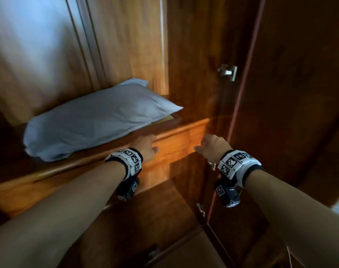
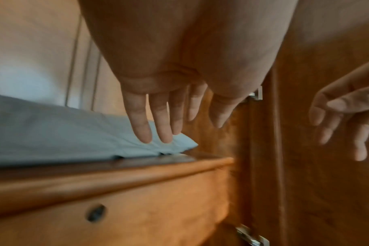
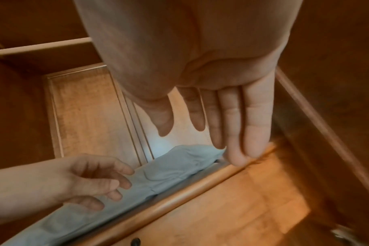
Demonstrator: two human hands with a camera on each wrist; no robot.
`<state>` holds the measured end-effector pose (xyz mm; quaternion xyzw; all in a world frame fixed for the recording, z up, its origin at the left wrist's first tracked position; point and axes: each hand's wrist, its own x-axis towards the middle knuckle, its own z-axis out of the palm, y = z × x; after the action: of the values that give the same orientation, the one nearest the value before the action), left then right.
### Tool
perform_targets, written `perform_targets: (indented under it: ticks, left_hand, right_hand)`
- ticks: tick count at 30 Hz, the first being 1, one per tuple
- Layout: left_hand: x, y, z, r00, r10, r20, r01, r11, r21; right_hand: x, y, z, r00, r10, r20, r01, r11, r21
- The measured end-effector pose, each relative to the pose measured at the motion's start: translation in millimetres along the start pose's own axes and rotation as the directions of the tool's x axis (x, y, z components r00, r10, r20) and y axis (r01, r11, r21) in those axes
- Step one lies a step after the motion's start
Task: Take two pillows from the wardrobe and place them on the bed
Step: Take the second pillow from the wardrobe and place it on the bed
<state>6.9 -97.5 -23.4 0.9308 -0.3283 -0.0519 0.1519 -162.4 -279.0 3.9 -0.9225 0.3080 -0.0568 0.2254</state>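
One pale blue pillow [image 1: 99, 120] lies flat on a wooden wardrobe shelf [image 1: 126, 149], its right corner jutting past the shelf's end. My left hand [image 1: 147, 145] reaches toward the pillow's near edge with straight fingers, a little short of it; the left wrist view has the fingertips [image 2: 158, 133] just over the pillow [image 2: 53, 129]. My right hand [image 1: 209, 146] hovers to the right of the shelf front, fingers straight and empty, with the pillow's corner [image 3: 190, 159] just beyond them. No second pillow and no bed are in view.
An open wardrobe door [image 1: 281, 113] stands close on the right with a metal hinge [image 1: 227, 71] at its inner edge. Below the shelf is a drawer front [image 2: 137, 208] with a round dark fitting [image 2: 96, 213]. The wardrobe's back panel [image 1: 39, 55] rises behind the pillow.
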Motion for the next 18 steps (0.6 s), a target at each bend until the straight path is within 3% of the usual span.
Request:
perform_targets:
  ticks: [4,8,11,15,18]
  left_hand:
    - [58,-94,-55,0.987,-0.121,-0.106,0.126,0.991,0.040]
    - [111,-177,-94,0.964,-0.262,-0.052,0.268,0.948,0.173]
    - [140,-225,-105,0.940,-0.340,0.027,0.316,0.900,0.301]
    - [161,-281,-109,0.872,-0.472,0.125,0.414,0.851,0.323]
    - [177,-312,-106,0.857,-0.492,0.154,0.437,0.852,0.289]
  right_hand:
    - [88,-78,32,0.996,-0.094,0.004,0.093,0.990,0.102]
    - [167,-147,62,0.994,-0.091,0.052,0.078,0.972,0.221]
    - [221,-181,78,0.993,-0.099,0.061,0.088,0.984,0.155]
    - [287,-212,89,0.993,-0.109,0.035,0.107,0.993,0.048]
    - [326,-230,102,0.994,-0.078,0.070,0.080,0.996,-0.025]
